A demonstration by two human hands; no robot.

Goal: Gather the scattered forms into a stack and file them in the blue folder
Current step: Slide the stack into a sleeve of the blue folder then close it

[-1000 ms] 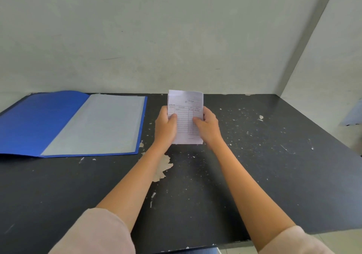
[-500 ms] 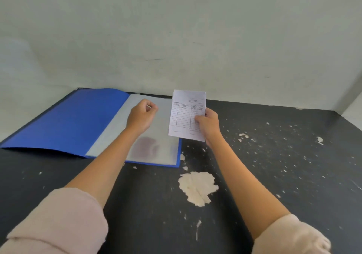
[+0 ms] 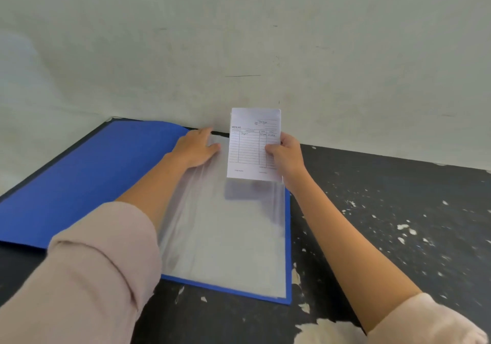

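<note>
**Forms held upright above the open folder**

The folder (image 3: 79,184) lies open on the black table (image 3: 398,237), its far edge against the wall (image 3: 239,38). The blue cover is spread to the left. The clear sleeve (image 3: 225,237) lies on the right half and is glossy; part of it is blurred.

Right hand (image 3: 288,157): closed on the forms (image 3: 253,144). The thumb presses the printed face near the right edge, and the other fingers are behind the paper, out of sight. The forms are a small white stack with a ruled table and the heading "NOTA NO." on the top sheet. The stack stands nearly upright, its lower edge just above the far right part of the sleeve. A dim reflection of the stack shows on the sleeve directly below it. Whether the lower edge touches the sleeve cannot be told.

Left hand (image 3: 196,148): fingers extended and spread, palm down, grasping nothing. It rests at the far edge of the sleeve, just left of the forms. The plastic beneath it is rippled.

Both forearms are bare, with pale pink sleeves pushed up. The table surface is chipped, with pale patches near the folder's near right corner.
</note>
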